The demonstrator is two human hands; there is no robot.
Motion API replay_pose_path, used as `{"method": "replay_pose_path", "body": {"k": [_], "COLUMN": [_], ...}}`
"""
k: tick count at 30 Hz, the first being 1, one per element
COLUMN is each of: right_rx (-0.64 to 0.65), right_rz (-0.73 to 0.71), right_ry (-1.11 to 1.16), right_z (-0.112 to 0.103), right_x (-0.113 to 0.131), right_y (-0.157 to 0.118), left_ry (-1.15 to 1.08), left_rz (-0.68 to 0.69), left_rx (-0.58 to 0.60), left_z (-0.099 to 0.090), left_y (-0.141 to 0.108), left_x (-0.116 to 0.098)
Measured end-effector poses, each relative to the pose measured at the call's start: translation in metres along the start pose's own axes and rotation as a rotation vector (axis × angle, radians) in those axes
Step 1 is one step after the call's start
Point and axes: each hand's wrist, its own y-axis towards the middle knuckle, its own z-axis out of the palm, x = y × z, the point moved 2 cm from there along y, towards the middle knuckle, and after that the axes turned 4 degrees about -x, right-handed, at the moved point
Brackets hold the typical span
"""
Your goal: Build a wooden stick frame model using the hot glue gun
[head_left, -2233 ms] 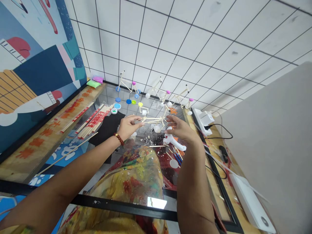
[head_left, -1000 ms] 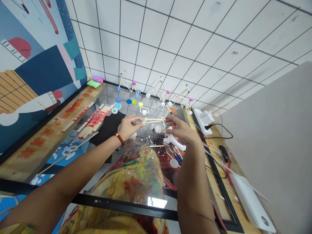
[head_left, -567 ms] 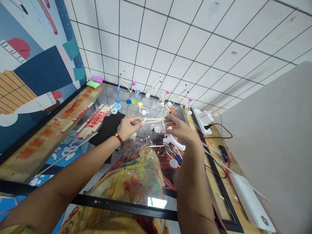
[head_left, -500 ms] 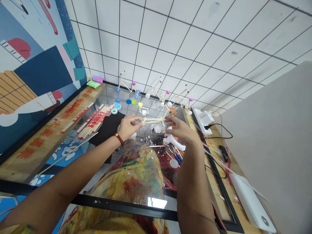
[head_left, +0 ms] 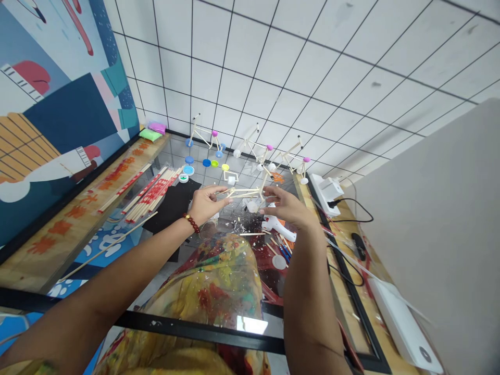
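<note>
A small frame of pale wooden sticks (head_left: 248,193) is held above the glass tabletop. My left hand (head_left: 208,204) pinches its left end between thumb and fingers. At its right end is my right hand (head_left: 287,205), fingers curved and close to the upright sticks; whether they grip it is hard to tell. A white glue gun (head_left: 278,227) lies just below my right hand. Behind the frame sit a small stick piece with a white roll (head_left: 231,180) and yellow, green and blue caps (head_left: 207,163).
Three stick models (head_left: 203,137) with round caps stand along the back wall. Red-wrapped stick bundles (head_left: 150,197) and black sheets (head_left: 170,205) lie left. On the right are a power strip (head_left: 324,194), cables and a long white box (head_left: 404,323). White scraps (head_left: 239,225) litter the glass.
Both hands hold almost the same place. The right end of the stick frame has shifted very slightly.
</note>
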Motion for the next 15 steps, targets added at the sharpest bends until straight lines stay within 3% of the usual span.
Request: {"method": "replay_pose_path", "body": {"k": [9, 15], "right_rx": [-0.008, -0.144], "right_rz": [-0.034, -0.102], "right_ry": [0.091, 0.281], "right_z": [-0.001, 0.006], "right_x": [-0.003, -0.01], "right_y": [0.002, 0.014], "left_ry": [0.009, 0.006], "left_rz": [-0.005, 0.067], "left_rx": [0.018, 0.011], "left_z": [-0.001, -0.002], "left_y": [-0.002, -0.002], "left_x": [-0.005, -0.007]}}
